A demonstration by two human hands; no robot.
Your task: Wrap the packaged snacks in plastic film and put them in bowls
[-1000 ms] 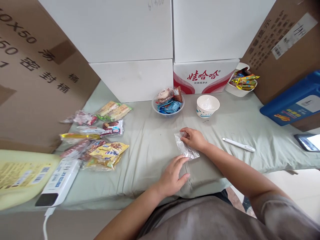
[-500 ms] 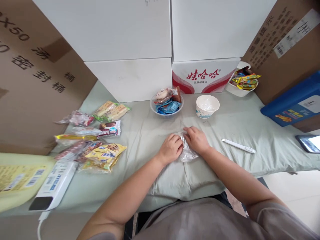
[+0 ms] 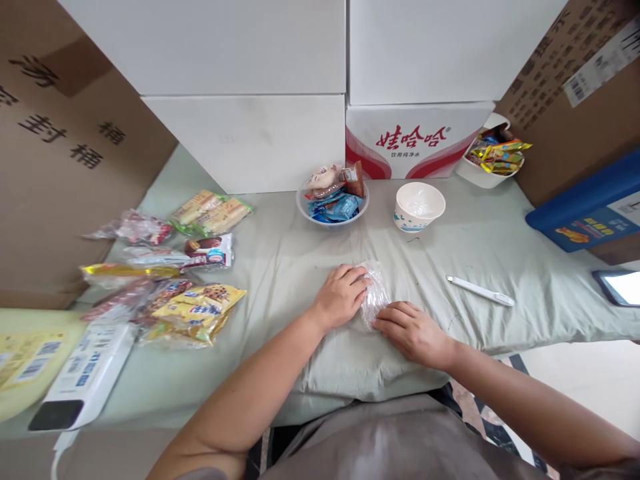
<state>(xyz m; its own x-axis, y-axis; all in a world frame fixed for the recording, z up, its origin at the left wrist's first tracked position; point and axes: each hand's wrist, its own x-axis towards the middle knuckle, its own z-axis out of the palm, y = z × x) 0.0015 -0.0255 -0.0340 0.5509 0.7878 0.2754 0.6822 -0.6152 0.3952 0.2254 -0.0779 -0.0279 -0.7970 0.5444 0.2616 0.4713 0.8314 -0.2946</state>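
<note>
A crinkled clear plastic bag (image 3: 374, 303), folded into a narrow strip, lies on the cloth in front of me. My left hand (image 3: 345, 293) presses its curled fingers on the upper left side of the plastic. At the lower right end, my right hand (image 3: 413, 331) rests with its fingers together on the edge. Parts of the plastic are hidden beneath both hands. Beyond it stand a paper cup (image 3: 419, 207) with clear plastic inside and a clear bowl (image 3: 333, 220) of wrapped snacks. A white pen-like cutter (image 3: 480, 291) lies right of my hands.
Several packaged snacks (image 3: 195, 310) are spread on the left, near a white power bank (image 3: 85, 377) with a cable. White boxes (image 3: 245, 143) line the back. On the right are a white container (image 3: 493, 170) of snacks, a blue box (image 3: 590, 200) and a phone (image 3: 620, 287).
My right hand has moved from the top of the plastic down to its lower right end. The plastic is now flatter and narrower. My left hand stays on it. The view has shifted slightly.
</note>
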